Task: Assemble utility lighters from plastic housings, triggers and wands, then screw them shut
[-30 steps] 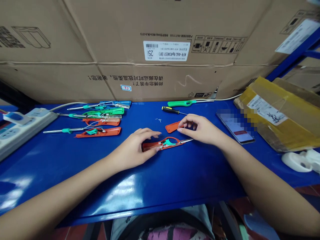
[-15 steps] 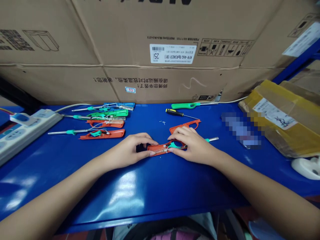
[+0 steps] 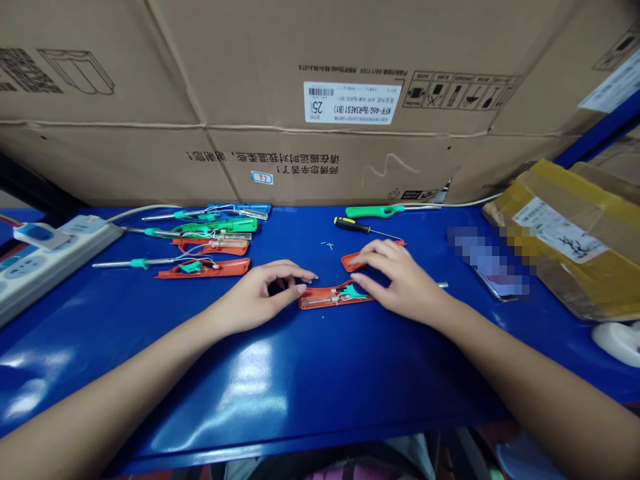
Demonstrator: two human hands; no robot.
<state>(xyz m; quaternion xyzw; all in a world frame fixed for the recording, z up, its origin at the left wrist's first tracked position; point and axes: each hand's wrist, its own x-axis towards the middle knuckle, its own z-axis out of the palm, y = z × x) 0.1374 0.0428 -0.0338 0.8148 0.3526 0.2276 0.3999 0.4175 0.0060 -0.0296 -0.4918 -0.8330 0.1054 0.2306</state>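
An opened orange stick lighter (image 3: pixel 316 298) lies on the blue table in front of me, its clear fuel tank, wires and turquoise trigger exposed. My left hand (image 3: pixel 273 285) is by its left end, thumb and fingers apart, holding nothing. Over the lighter's right part, my right hand (image 3: pixel 400 277) has its thumb spread from the fingers. Those fingers reach onto a loose orange shell half (image 3: pixel 350 261) just behind the lighter and partly hide it; I see no closed grip. The metal tube's tip (image 3: pixel 443 285) shows beyond my right hand.
Several opened lighters (image 3: pixel 215 268) lie at the left, near a white power strip (image 3: pixel 65 243). A black-and-yellow screwdriver (image 3: pixel 351 225), small white pieces (image 3: pixel 327 245) and a green lighter (image 3: pixel 375 211) lie behind. Rightward are a blurred phone-like object (image 3: pixel 493 267) and a yellow-taped parcel (image 3: pixel 565 233). Cardboard (image 3: pixel 280 150) stands behind.
My left fingertips have come off the lighter's left end. My right hand has shifted right and back, its fingers now over the loose shell half and its thumb lifted from the lighter's inside.
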